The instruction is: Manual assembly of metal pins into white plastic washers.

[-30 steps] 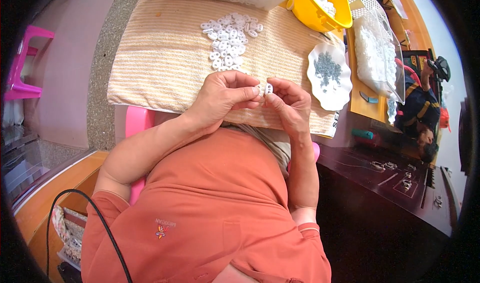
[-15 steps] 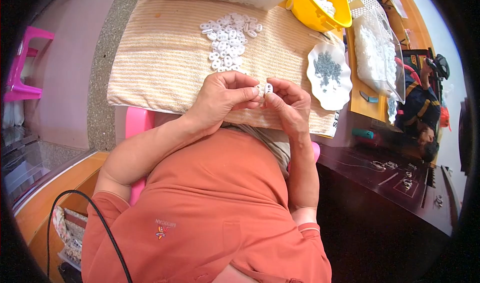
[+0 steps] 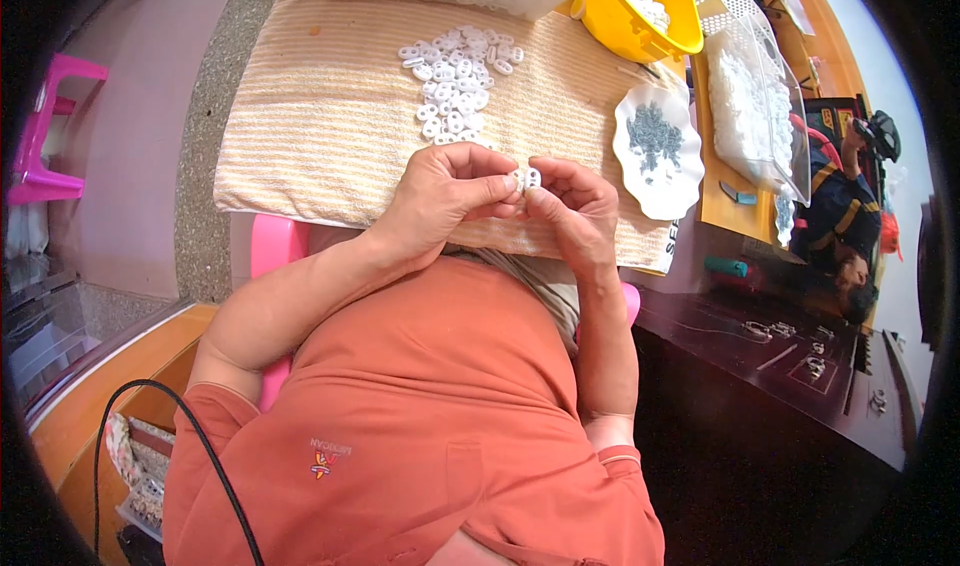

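White piece point(image 3: 534, 179) sits mid-frame, pinched by the right hand point(image 3: 574, 206). The left hand point(image 3: 447, 194) grips a small pale part point(image 3: 519, 177) (mostly hidden).

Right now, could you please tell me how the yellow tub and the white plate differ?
The yellow tub is bright yellow, while the plate is white. The tub has high walls, whereas the plate looks shallow, with a wavy rim. The tub holds white pieces, while the plate holds mostly small dark grey bits. Both are open on top and hold small parts.
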The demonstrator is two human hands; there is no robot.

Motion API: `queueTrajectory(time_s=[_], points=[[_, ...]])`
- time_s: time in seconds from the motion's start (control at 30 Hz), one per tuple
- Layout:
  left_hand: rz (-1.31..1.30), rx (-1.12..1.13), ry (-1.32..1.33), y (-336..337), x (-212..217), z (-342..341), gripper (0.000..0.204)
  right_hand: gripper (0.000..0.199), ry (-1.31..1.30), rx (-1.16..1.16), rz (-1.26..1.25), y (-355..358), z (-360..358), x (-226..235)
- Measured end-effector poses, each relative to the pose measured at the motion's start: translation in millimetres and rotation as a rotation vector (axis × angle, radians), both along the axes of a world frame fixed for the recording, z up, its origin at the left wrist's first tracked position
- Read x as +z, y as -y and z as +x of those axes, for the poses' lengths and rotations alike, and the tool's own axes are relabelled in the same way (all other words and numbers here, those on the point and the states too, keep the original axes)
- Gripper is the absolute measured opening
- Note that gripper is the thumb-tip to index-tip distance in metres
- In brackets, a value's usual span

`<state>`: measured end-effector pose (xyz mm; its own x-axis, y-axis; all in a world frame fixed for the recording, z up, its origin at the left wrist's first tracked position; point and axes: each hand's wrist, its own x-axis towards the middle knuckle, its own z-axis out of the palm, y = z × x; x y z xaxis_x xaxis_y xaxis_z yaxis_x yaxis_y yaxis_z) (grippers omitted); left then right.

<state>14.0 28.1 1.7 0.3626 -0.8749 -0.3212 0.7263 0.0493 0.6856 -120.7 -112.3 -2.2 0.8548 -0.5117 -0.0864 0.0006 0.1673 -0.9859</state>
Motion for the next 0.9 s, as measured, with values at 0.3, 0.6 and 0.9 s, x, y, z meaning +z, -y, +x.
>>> queueTrajectory(time_s=[0.3,0.6,0.9], points=[[-0.007,-0.009,0.002,0.6,0.7,-0.2,0.015,0.029,0.004,0.013,0.004,-1.0,0.3,-0.8],[-0.021,-0.030,0.018,0.8,2.6,-0.8,0.016,0.030,0.026,0.051,0.011,-0.4,-1.6,0.0],[-0.018,-0.043,0.010,0.7,1.4,-1.1,0.016,0.031,0.024,0.071,0.040,-0.7,-3.2,2.2]])
